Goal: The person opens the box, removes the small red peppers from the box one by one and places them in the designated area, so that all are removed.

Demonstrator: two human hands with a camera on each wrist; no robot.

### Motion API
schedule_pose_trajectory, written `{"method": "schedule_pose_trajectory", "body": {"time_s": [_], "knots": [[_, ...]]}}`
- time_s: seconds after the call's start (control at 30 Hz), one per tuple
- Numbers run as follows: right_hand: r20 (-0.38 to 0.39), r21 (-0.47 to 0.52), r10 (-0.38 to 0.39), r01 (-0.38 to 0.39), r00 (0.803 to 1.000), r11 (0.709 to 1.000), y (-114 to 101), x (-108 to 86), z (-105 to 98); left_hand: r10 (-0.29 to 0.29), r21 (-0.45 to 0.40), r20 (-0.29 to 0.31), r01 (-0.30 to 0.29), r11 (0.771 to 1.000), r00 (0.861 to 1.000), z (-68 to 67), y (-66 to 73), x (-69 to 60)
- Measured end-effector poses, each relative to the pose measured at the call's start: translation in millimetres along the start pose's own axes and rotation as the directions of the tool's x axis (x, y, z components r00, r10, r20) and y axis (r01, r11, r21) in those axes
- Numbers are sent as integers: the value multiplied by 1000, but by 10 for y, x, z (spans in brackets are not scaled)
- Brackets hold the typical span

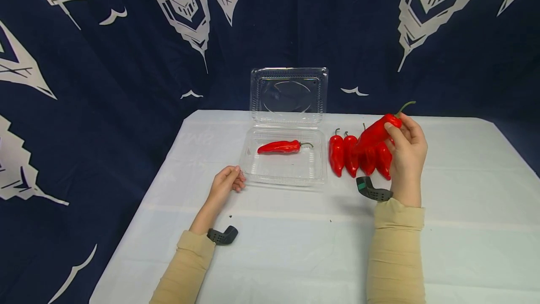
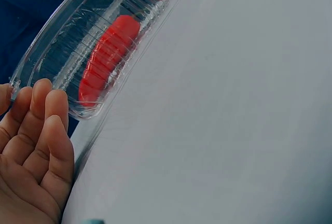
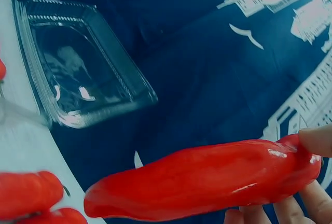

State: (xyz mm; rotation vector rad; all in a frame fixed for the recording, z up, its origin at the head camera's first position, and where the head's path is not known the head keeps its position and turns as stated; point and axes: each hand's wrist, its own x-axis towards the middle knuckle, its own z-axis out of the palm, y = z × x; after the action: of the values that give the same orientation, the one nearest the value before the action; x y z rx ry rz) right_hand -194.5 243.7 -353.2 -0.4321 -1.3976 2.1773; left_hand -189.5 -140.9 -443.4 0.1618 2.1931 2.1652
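Observation:
My right hand (image 1: 406,147) pinches a red chili pepper (image 1: 377,131) near its green stem, lifted above the table and tilted. In the right wrist view the held pepper (image 3: 207,182) stretches across the lower part, thumb on its stem end. My left hand (image 1: 225,183) is at the front left corner of a clear plastic clamshell box (image 1: 291,179), its thumb and finger pinching the rim, as the left wrist view shows. One red pepper (image 1: 278,147) lies sideways inside the box, seen through the wall. The box's lid (image 1: 288,95) stands open at the back.
Several red peppers (image 1: 336,155) lie side by side right of the box, partly hidden behind the held one. A white cloth covers the table (image 1: 295,247). Behind it hangs a dark blue curtain (image 1: 270,36) with white building prints.

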Motion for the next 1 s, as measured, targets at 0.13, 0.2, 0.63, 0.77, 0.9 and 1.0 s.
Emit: {"method": "schedule_pose_trajectory", "body": {"time_s": [0.13,0.2,0.63,0.77,0.9,1.0], "knots": [[-16,0,-12,12,1000,1000,-30,36,-86,-2,0,-4,2,1000,1000,-1,2,-2],[-18,16,-16,16,1000,1000,-41,52,-128,-3,-5,-5,3,1000,1000,-3,3,-2],[-95,33,-24,27,995,999,-82,100,-303,-2,-12,-4,2,1000,1000,-6,-3,-2],[-131,-1,-30,30,991,1000,-86,126,-357,-3,-10,-4,3,1000,1000,-5,-2,-5],[-160,-5,-27,26,987,1000,-86,161,-415,-8,-10,-5,8,1000,1000,-7,-2,-3],[-180,-3,-25,25,983,1000,-79,183,-468,-7,-11,-3,7,1000,1000,-6,-1,-3]]}}
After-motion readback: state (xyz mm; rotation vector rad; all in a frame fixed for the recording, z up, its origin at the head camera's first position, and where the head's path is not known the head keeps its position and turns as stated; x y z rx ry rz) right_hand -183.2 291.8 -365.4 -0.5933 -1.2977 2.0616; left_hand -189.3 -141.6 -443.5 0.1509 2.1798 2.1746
